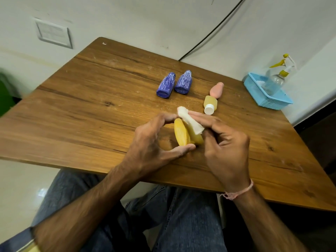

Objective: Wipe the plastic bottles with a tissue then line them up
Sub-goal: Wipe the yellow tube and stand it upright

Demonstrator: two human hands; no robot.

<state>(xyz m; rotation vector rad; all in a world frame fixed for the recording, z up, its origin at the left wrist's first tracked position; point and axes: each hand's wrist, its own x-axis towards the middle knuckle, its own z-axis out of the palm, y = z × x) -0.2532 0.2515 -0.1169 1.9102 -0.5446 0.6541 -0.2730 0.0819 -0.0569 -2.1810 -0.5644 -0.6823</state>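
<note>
My left hand (151, 140) grips a yellow plastic bottle (183, 135) by its base, thumb below and fingers above, just over the wooden table (91, 110). My right hand (223, 142) presses a white tissue (189, 120) against the bottle's side. Two purple bottles (173, 84) lie side by side farther back. A pink bottle (216, 90) and a pale yellow bottle with a white cap (210, 104) lie to the right of them.
A blue plastic basket (267, 95) holding a clear spray bottle (276, 79) stands at the table's right edge by the wall. A black cable (214, 30) runs down the wall behind the table. My knees are under the near edge.
</note>
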